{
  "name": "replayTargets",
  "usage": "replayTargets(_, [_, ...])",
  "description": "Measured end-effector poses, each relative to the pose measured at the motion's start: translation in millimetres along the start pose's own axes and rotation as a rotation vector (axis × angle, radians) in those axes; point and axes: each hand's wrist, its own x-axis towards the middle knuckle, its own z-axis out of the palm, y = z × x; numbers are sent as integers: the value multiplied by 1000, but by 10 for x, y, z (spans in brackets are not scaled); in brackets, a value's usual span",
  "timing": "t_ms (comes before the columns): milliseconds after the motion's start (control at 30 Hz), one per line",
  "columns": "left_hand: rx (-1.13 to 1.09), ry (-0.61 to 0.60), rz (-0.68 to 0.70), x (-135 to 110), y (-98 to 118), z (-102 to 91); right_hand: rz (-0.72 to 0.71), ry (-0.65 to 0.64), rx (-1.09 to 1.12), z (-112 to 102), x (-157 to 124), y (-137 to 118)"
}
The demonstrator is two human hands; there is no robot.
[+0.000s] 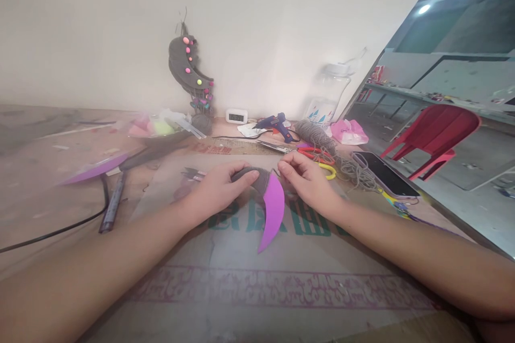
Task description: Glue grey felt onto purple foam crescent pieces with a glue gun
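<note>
purple crescent (274,209) in left hand (220,186), just beside right hand (306,182)

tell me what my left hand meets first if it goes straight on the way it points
Holding the partly yarn-wrapped purple crescent, the left hand would probably meet the right hand first, though depth is unclear.

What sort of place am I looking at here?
Probably a craft workshop: a glue gun and gray yarn lie on the worktable, and a gray crescent ornament dotted with colored balls is up against the white panel behind.
</note>
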Motion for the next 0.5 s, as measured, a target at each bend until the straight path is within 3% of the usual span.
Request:
replayTargets(100, [-4, 9, 9, 5, -4, -5, -103, 20, -32, -4, -9, -9])
replayTargets(233, [12, -2, 42, 21, -19, -11, -209, -44, -69, 5, -6, -9])
replayTargets(400, [-9, 11, 26, 34, -54, -17, -129, 69, -39, -31, -14, 21])
replayTargets(500, [-9, 74, 27, 43, -60, -26, -109, -9, -48, -56, -30, 1])
